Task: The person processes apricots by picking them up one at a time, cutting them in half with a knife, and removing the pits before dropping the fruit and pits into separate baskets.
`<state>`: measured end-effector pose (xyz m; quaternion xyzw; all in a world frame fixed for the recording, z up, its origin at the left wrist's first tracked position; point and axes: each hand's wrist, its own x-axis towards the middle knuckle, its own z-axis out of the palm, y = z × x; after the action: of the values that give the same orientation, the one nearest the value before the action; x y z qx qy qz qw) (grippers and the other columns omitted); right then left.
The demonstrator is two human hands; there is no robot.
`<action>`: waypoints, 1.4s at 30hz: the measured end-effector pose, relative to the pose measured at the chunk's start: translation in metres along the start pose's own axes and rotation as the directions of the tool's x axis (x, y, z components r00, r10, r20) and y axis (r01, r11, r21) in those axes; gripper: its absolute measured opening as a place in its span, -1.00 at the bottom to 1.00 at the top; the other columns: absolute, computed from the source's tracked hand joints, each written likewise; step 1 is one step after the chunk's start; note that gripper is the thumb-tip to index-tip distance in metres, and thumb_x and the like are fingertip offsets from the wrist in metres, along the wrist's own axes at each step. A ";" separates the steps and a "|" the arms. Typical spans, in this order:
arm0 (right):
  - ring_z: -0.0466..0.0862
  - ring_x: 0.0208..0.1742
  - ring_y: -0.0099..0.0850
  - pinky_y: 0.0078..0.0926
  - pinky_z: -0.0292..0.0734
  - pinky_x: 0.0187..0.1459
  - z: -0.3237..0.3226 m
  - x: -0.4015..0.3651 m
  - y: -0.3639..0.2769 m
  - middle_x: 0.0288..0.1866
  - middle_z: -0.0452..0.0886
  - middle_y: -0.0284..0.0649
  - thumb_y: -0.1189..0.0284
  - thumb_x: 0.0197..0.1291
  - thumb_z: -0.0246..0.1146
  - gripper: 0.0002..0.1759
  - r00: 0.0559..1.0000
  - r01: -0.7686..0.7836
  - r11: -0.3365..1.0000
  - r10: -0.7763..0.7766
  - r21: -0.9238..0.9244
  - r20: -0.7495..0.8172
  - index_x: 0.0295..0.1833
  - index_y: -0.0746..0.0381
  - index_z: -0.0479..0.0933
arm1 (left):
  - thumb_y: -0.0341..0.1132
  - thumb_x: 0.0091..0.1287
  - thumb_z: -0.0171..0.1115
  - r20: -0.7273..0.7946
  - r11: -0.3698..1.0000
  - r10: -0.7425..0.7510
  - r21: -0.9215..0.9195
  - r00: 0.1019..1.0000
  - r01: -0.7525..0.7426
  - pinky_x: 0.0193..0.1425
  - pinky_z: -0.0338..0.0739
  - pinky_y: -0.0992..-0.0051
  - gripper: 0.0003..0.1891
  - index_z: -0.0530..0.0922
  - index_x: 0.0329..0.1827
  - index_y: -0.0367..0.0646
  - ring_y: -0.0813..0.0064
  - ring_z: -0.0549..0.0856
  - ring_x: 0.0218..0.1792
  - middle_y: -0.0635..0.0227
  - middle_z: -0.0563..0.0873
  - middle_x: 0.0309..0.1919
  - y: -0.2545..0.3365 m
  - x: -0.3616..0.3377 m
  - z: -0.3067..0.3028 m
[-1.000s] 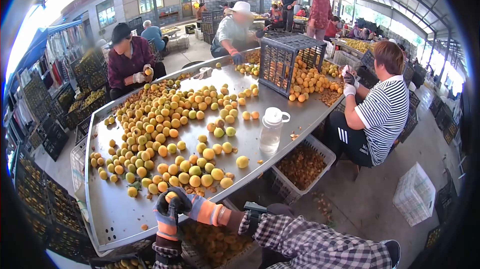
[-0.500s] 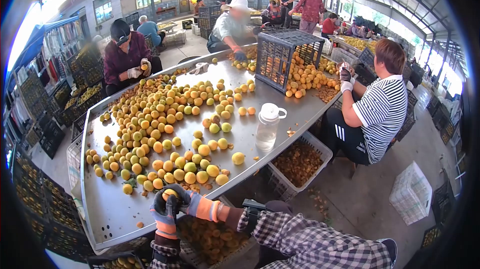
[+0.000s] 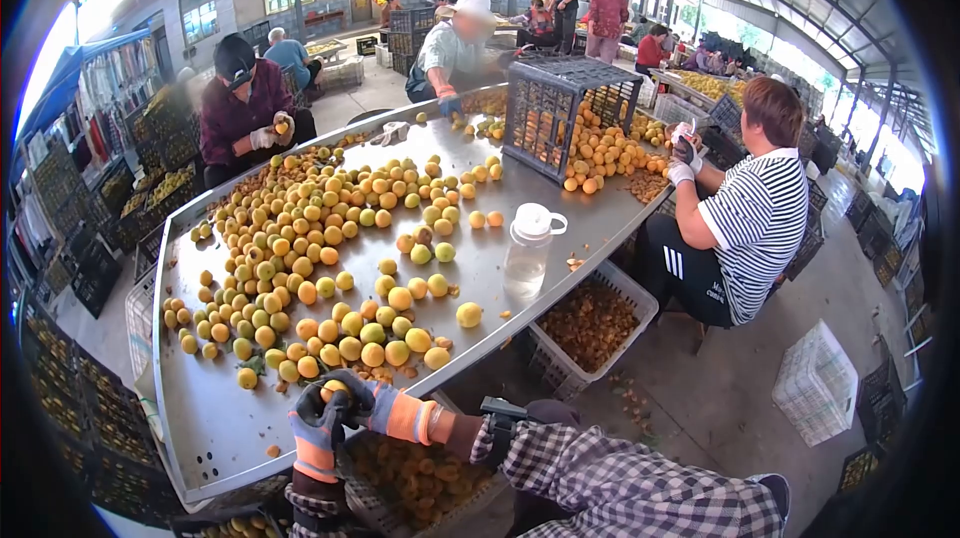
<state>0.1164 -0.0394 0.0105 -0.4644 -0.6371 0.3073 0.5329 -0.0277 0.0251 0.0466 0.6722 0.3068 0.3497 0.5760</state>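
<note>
My left hand [image 3: 317, 430], in a grey and orange glove, is closed around a yellow-orange apricot [image 3: 334, 390] at the near edge of the metal table. My right hand [image 3: 380, 406], gloved the same way, meets it from the right with its fingers closed against the fruit. Whether the right fingers also pinch a small tool is hidden. Just beyond both hands, many loose apricots [image 3: 372, 355] lie on the tabletop [image 3: 240, 433]. Below my wrists stands a crate of opened apricot pieces [image 3: 420, 478].
A water bottle [image 3: 528, 253] stands near the table's right edge. A dark crate [image 3: 545, 123] lies tipped over with apricots spilling out. Under the table, a white basket [image 3: 640, 313] holds brownish pieces. Co-workers sit around the far sides, one in a striped shirt [image 3: 755, 223].
The whole view has shifted slightly. My hands stay together on the apricot, with a small change in finger position. Across the table, a co-worker's blue-gloved hand has moved left.
</note>
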 end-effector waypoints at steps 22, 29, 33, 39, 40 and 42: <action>0.56 0.14 -0.48 -0.52 0.53 0.12 0.004 0.014 -0.002 0.16 0.54 -0.31 0.69 0.04 0.31 -0.33 0.995 -0.094 0.988 0.096 0.123 -0.008 0.31 0.17 0.35 | -0.47 0.20 0.29 -0.276 0.982 0.186 0.068 0.943 -0.174 -0.10 0.55 0.56 -0.67 0.53 0.05 -0.31 0.61 0.61 -0.20 0.36 0.66 -0.19 -0.035 -0.004 0.018; 0.57 -0.14 -0.66 -0.66 0.52 -0.15 -0.017 0.022 -0.002 -0.02 0.61 -0.37 0.64 0.10 0.30 -0.41 0.924 -0.297 0.846 0.371 0.443 -0.089 0.29 0.23 0.38 | -0.43 0.28 0.15 -0.069 0.968 0.085 -0.229 0.994 -0.099 -0.37 0.44 0.67 -0.56 0.44 0.24 -0.27 0.71 0.52 -0.40 0.36 0.62 -0.13 -0.014 -0.003 0.008; 0.57 -0.04 -0.63 -0.61 0.52 -0.04 -0.030 0.018 0.009 0.01 0.61 -0.35 0.60 0.12 0.30 -0.43 0.876 -0.357 0.803 0.465 0.477 -0.128 0.29 0.24 0.39 | -0.34 0.29 0.12 -0.032 0.932 0.054 -0.356 0.998 -0.062 -0.38 0.39 0.67 -0.50 0.41 0.31 -0.24 0.70 0.49 -0.45 0.35 0.64 -0.12 -0.009 0.000 0.001; 0.59 0.06 -0.55 -0.55 0.51 0.06 -0.060 0.007 -0.026 0.12 0.60 -0.30 0.51 0.16 0.35 -0.44 0.942 -0.234 0.968 0.250 -0.095 0.224 0.29 0.28 0.39 | -0.44 0.25 0.17 -0.013 0.914 -0.066 -0.402 0.998 0.055 -0.37 0.36 0.71 -0.52 0.46 0.29 -0.11 0.74 0.49 -0.39 0.41 0.63 -0.09 -0.006 0.006 -0.013; 0.60 0.06 -0.56 -0.57 0.52 0.05 -0.061 0.007 -0.028 0.13 0.60 -0.28 0.49 0.15 0.37 -0.43 0.960 -0.236 0.971 0.238 -0.033 0.144 0.28 0.29 0.40 | -0.44 0.25 0.17 -0.009 0.912 -0.071 -0.405 0.997 0.061 -0.37 0.36 0.71 -0.52 0.46 0.29 -0.11 0.74 0.49 -0.39 0.41 0.63 -0.09 -0.007 0.005 -0.009; 0.63 -0.11 -0.64 -0.66 0.54 -0.21 -0.061 0.013 -0.033 -0.06 0.65 -0.34 0.49 0.22 0.33 -0.61 0.963 -0.265 0.938 0.271 0.222 0.007 0.16 0.30 0.49 | -0.51 0.24 0.17 0.047 0.908 -0.075 -0.409 0.996 0.088 -0.38 0.38 0.72 -0.54 0.49 0.26 -0.15 0.75 0.48 -0.43 0.46 0.61 -0.16 -0.008 0.004 -0.004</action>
<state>0.1670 -0.0459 0.0597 -0.4882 -0.5233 0.4404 0.5421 -0.0285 0.0318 0.0394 0.5280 0.2456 0.3719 0.7229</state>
